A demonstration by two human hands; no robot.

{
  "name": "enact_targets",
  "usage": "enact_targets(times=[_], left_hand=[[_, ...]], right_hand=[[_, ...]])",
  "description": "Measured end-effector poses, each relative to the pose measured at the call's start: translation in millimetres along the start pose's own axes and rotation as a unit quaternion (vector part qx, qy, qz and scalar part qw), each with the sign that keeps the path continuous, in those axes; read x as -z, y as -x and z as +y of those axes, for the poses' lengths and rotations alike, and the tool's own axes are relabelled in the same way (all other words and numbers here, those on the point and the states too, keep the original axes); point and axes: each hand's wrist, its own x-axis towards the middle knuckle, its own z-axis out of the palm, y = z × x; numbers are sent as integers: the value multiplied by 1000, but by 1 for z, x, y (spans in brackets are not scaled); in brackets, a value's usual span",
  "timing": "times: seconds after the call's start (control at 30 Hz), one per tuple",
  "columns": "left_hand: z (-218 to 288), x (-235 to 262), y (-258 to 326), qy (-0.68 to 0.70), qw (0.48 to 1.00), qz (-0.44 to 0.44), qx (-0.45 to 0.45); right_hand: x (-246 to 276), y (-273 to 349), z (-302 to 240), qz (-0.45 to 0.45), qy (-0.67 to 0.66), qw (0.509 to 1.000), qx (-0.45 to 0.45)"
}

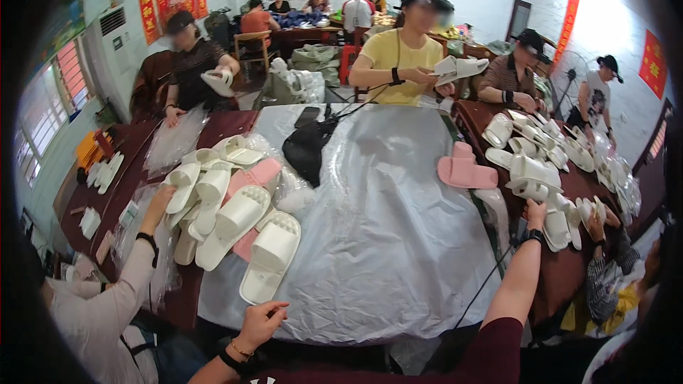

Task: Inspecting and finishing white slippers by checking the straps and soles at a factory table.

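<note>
My left hand (262,324) is at the near edge of the table, just below a white slipper (272,256) with a bumpy footbed. Its fingers point right, loosely bent and apart, with nothing in them. My right arm reaches out to the right, and my right hand (533,212) is closed on the near end of a white slipper (530,186) at the edge of a slipper pile. To the left, a heap of white slippers (213,199) has a few pink slippers (255,174) mixed in. Two crossed pink slippers (466,168) lie at the right side of the grey sheet.
A grey plastic sheet (398,242) covers the middle table. A black bag (306,151) and phone (307,116) lie at its far end. Clear plastic bags (174,144) lie left. Co-workers handle slippers across the table and at both sides; a dark cable (484,288) runs near my right arm.
</note>
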Motion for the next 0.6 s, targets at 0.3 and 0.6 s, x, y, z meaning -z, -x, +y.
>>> enact_targets(times=[0.3,0.6], left_hand=[[-11,-15,-15,-98,994,-34,-42],[-13,-12,3,-59,996,-21,-66]], right_hand=[[41,-105,92,16,271,933,236],[-115,-53,21,-113,196,883,412]])
